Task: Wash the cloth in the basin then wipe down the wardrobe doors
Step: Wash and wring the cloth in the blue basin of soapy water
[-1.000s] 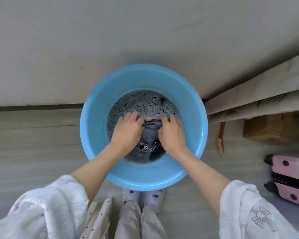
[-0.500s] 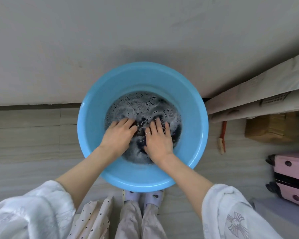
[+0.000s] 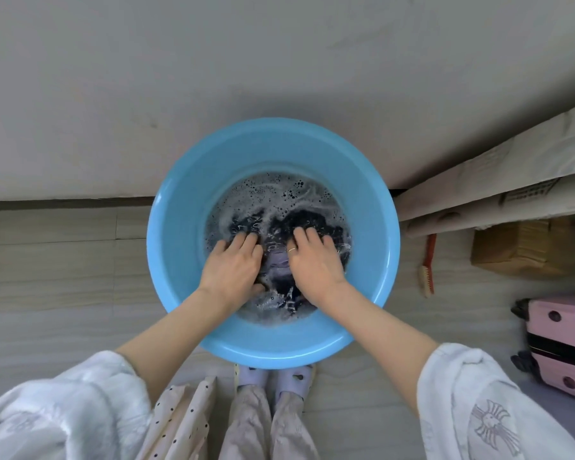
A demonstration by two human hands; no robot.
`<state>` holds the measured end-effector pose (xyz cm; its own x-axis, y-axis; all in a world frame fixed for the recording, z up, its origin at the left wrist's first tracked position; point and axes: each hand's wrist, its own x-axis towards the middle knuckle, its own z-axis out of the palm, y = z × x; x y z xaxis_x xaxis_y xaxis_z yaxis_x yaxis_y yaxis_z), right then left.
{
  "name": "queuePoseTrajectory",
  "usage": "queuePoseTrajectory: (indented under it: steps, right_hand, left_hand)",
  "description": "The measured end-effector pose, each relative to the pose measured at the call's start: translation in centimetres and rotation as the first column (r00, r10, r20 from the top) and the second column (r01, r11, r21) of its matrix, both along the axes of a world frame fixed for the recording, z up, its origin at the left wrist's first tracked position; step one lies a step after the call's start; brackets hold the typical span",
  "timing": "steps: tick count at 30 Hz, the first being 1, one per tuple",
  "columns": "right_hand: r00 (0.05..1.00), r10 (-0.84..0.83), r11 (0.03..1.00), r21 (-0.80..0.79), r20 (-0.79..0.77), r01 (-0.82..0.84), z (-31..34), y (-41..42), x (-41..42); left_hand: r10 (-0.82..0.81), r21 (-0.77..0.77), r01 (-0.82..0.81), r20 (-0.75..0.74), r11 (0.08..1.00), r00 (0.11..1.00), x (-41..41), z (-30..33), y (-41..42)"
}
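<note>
Head view. Fingertips of both hands are sunk in foamy dark water, so whether they clutch fabric cannot be told. The cloth [image 3: 279,260], greyish-purple and sodden, lies mostly submerged in the blue basin [image 3: 186,207], a fold showing between the left hand [image 3: 233,268] and right hand [image 3: 314,265], whose extended fingers press down on it. One basin, one cloth, two hands; one ring on the right hand.
</note>
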<state>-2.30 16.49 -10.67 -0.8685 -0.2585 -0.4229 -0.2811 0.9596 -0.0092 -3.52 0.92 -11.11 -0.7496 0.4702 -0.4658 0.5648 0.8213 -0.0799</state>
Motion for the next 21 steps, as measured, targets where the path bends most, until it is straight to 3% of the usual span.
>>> queuePoseTrajectory:
  steps: [3, 6, 8, 10, 12, 13, 17, 19, 21]
  right_hand:
    - [0.981, -0.071, 0.985, -0.14, 0.181, 0.097, 0.7, 0.0, -0.1]
    - [0.811, -0.315, 0.798, -0.324, 0.493, 0.508, 1.8, 0.8, -1.2]
    - [0.61, -0.381, 0.568, -0.345, 0.695, 0.748, 2.5, 1.4, -1.7]
    - [0.411, -0.365, 0.345, -0.288, 0.836, 0.893, 3.3, 1.8, -1.8]
    - [0.347, -0.305, 0.281, -0.264, 0.887, 0.923, 3.9, 2.0, -1.7]
    - [0.339, -0.279, 0.281, -0.262, 0.898, 0.923, 4.0, 2.0, -1.6]
    - [0.314, -0.223, 0.275, -0.25, 0.923, 0.929, 4.9, 1.7, -1.3]
    - [0.345, -0.189, 0.313, -0.277, 0.919, 0.908, 5.6, 1.6, -1.2]
    - [0.543, -0.182, 0.459, -0.417, 0.82, 0.784, 6.3, 1.5, -1.1]
  left_hand:
    - [0.049, 0.115, -0.047, -0.015, 0.992, 0.999, -0.2, 0.5, 0.2]
    - [0.162, 0.343, -0.247, 0.259, 0.906, 0.952, -1.1, 1.0, -0.5]
    - [0.311, 0.45, -0.541, 0.489, 0.71, 0.815, -1.9, 1.6, -0.9]
    - [0.351, 0.453, -0.791, 0.723, 0.411, 0.596, -2.3, 2.8, -1.1]
    - [0.288, 0.352, -0.921, 0.876, 0.166, 0.386, -2.2, 3.9, -0.8]
    - [0.264, 0.314, -0.943, 0.905, 0.113, 0.333, -2.1, 4.5, -0.6]
    - [0.236, 0.31, -0.95, 0.922, 0.028, 0.308, -2.2, 5.5, 0.0]
    - [0.323, 0.375, -0.92, 0.862, 0.113, 0.391, -2.2, 5.9, 0.3]
    - [0.413, 0.486, -0.839, 0.731, 0.243, 0.543, -2.4, 6.0, 0.7]
